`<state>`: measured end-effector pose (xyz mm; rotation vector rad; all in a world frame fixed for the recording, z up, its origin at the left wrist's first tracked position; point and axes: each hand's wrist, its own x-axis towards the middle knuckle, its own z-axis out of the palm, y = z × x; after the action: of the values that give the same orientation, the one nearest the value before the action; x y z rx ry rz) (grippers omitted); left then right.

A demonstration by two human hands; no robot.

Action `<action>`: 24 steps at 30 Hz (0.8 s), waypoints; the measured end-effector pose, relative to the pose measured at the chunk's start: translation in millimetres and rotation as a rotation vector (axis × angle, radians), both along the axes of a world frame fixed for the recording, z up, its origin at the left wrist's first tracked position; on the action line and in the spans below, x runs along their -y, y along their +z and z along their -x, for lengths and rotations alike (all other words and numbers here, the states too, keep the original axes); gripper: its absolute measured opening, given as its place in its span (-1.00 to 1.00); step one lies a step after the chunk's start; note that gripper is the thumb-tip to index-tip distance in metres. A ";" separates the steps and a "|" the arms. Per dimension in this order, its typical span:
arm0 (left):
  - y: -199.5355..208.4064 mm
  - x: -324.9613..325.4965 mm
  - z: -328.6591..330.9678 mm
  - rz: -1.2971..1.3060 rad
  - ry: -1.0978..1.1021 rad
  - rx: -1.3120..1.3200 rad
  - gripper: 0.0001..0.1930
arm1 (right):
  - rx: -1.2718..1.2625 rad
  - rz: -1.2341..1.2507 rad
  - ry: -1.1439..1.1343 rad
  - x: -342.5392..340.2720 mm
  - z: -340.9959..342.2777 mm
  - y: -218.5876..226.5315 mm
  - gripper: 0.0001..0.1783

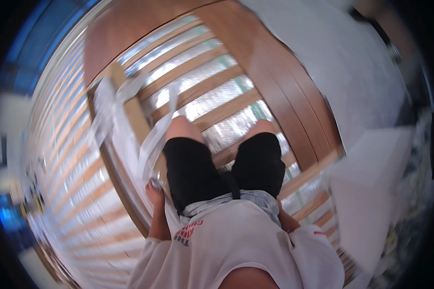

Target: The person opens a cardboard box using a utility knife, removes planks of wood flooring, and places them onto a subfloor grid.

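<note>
My left hand (pixel 154 191) is beside my left thigh, its fingers closed on crumpled white plastic wrap (pixel 152 149). A long strip of this wrap runs up past my knee, over an open cardboard box (pixel 134 113). More pale wrapping (pixel 106 108) bunches along the box's left side. My right forearm (pixel 288 223) hangs by my right hip; the hand is mostly hidden behind my shirt and thigh, so its fingers do not show. Under my legs, wooden battens (pixel 229 108) run in rows over silver foil (pixel 222 137).
Reddish-brown floorboards (pixel 279 82) cover the battens at the far side and right. A pale grey floor (pixel 332 53) lies beyond them. White sheets (pixel 361 192) of packing material rest at the right. More battens (pixel 77 192) over foil stretch out on the left. The rim is blurred.
</note>
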<state>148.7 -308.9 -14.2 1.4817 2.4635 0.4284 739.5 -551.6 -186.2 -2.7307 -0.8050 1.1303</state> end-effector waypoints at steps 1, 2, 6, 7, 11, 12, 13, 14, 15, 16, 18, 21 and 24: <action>2.5 17.5 15.8 -0.054 -0.004 -0.064 -0.30 | -0.037 -0.009 0.037 -6.6 11.9 8.7 -0.56; 9.1 18.7 1.8 -0.050 0.032 -0.062 -0.25 | -0.050 -0.014 0.061 -6.6 2.8 18.9 -0.56; 19.0 2.7 -20.9 0.062 0.119 -0.139 -0.10 | -0.130 -0.103 0.123 -47.6 -42.4 60.1 -0.56; 22.0 1.4 -22.6 0.083 0.123 -0.094 -0.15 | -0.135 -0.120 0.140 -62.9 -53.6 70.5 -0.56; -8.0 32.0 1.5 -0.004 0.241 0.079 -0.38 | -0.192 -0.185 0.239 -130.4 -66.8 102.4 -0.56; -9.3 38.0 -0.7 -0.099 0.240 0.124 -0.44 | -0.199 -0.197 0.271 -146.5 -70.5 106.8 -0.56; -10.0 42.6 -1.3 -0.063 0.167 0.241 -0.52 | -0.208 -0.204 0.297 -158.5 -71.7 111.5 -0.56; 0.5 22.9 -11.7 -0.039 0.061 0.367 -0.60 | -0.202 -0.226 0.292 -169.6 -75.6 121.5 -0.56; 14.6 15.2 -18.6 -0.004 -0.030 0.486 -0.67 | -0.200 -0.234 0.306 -178.8 -78.1 127.3 -0.56; 31.5 8.9 -26.6 0.011 0.062 0.877 -0.74 | -0.203 -0.236 0.323 -187.1 -81.2 131.4 -0.56; 50.5 16.5 -17.2 -0.099 0.278 0.841 -0.72 | -0.224 -0.240 0.358 -203.7 -72.7 136.4 -0.56; 45.8 31.9 5.0 -0.272 0.555 0.301 -0.62 | -0.226 -0.246 0.388 -213.9 -70.7 147.6 -0.56; 19.3 56.6 8.5 -0.147 0.432 -0.242 -0.59 | -0.225 -0.237 0.388 -206.2 -73.1 154.4 -0.56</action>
<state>140.1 -365.4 5.0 1.0938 3.0146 0.5437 812.6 -345.4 -31.8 -2.2640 -1.3706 1.2795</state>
